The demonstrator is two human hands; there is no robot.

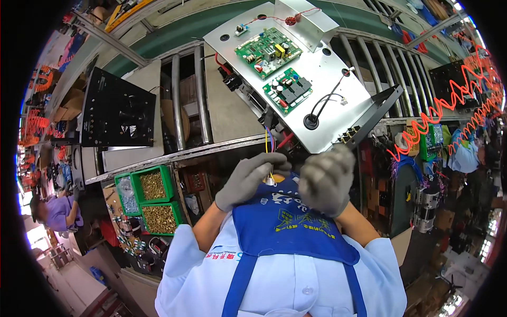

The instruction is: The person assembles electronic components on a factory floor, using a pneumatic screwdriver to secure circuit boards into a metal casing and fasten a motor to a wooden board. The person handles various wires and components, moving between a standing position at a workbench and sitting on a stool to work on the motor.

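Observation:
My left hand (pixel 248 178), in a grey glove, is closed around thin yellow and blue wires (pixel 268 140) that hang from the near edge of a metal chassis. Just below its fingers shows a small shiny metal end piece (pixel 270 181). My right hand (pixel 328 180), also gloved in grey, is smeared by motion below the chassis's near corner; what its fingers hold, if anything, cannot be made out. On the silver chassis plate (pixel 232 42) sit a larger green circuit board (pixel 268 51) and a smaller green circuit board (pixel 288 90). Black wires loop out of a round grommet (pixel 311 121).
A black panel (pixel 119 108) stands at the left by the conveyor rollers (pixel 200 95). Green bins (pixel 168 182) of brass-coloured fasteners sit at the near left. Orange coiled air hoses (pixel 422 132) hang at the right. Another person (pixel 59 211) works at the far left.

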